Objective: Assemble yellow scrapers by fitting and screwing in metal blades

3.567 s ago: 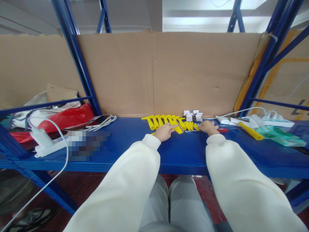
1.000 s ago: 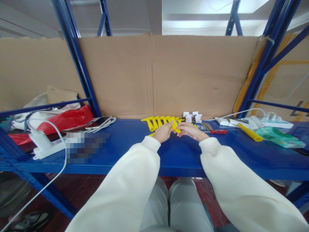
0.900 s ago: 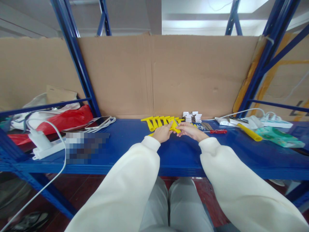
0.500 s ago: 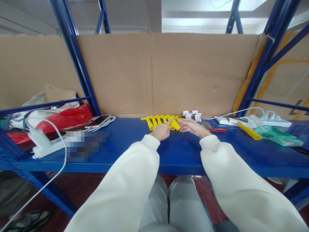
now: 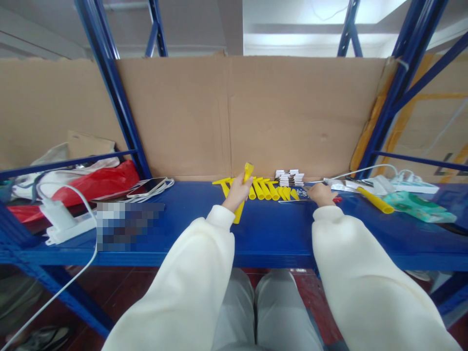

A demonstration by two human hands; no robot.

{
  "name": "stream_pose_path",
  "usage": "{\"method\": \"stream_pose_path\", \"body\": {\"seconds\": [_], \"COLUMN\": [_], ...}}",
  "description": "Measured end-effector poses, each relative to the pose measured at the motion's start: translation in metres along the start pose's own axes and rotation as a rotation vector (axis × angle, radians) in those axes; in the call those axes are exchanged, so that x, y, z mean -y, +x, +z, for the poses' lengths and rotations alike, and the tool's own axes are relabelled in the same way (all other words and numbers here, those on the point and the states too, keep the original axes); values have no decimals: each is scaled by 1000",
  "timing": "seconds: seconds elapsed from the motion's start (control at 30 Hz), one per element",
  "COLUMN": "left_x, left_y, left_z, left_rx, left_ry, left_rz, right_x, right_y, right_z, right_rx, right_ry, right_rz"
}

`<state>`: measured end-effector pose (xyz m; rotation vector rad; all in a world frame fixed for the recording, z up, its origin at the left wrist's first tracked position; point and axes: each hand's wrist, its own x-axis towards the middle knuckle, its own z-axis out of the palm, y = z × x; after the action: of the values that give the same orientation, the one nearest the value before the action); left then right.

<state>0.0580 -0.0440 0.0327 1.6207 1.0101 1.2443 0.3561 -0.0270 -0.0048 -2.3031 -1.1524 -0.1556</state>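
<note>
Yellow plastic shows in the left hand [image 5: 237, 193], near the middle of the frame. Its fingers are curled shut around one yellow tool [image 5: 249, 169]. One end of the tool sticks up above the hand, and the other end pokes out below it. The right hand [image 5: 322, 195] is to the right of the middle, low over the blue worktop [image 5: 274, 231]. Its fingers are hard to see, so I cannot tell how far open it is or if it has hold of anything. A red handle [image 5: 338, 199] peeks out just beside it, on the right.

Between the two hands is a row of yellow tools [image 5: 266, 191], leaning side by side. Next to them, closer to the right hand, are small yellow bits [image 5: 288, 193]. A thin rod [image 5: 292, 201] lies in front of those. White pieces [image 5: 289, 178] sit in a stack behind them, near the big cardboard [image 5: 175, 117]. Toward the right side of the frame are a yellow tube [image 5: 376, 201] and a green packet [image 5: 420, 206]. A red bag [image 5: 98, 180] is at the left.
</note>
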Motion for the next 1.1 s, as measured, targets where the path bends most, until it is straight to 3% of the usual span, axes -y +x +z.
{"method": "stream_pose_path", "body": {"seconds": [0.13, 0.23, 0.37, 0.67, 0.93, 1.1], "left_x": [-9, -10, -7, 0, -1, -2], "left_y": [-9, -13, -12, -7, -6, -7], "left_z": [6, 8, 9, 4, 5, 4], "left_rx": [42, 109, 185, 325, 345, 347], "left_ry": [-240, -280, -299, -387, -415, -419], "left_rz": [-143, -303, -416, -527, -570, -575], "right_x": [-4, -7, -9, 7, 42, 55], "right_y": [8, 13, 14, 3, -16, -32], "right_z": [13, 20, 25, 9, 1, 1], "right_rx": [-26, -29, -31, 30, 102, 223], "right_ry": [-28, -42, -55, -34, 365, 517], "right_rz": [-31, -53, -80, -115, -459, -500]}}
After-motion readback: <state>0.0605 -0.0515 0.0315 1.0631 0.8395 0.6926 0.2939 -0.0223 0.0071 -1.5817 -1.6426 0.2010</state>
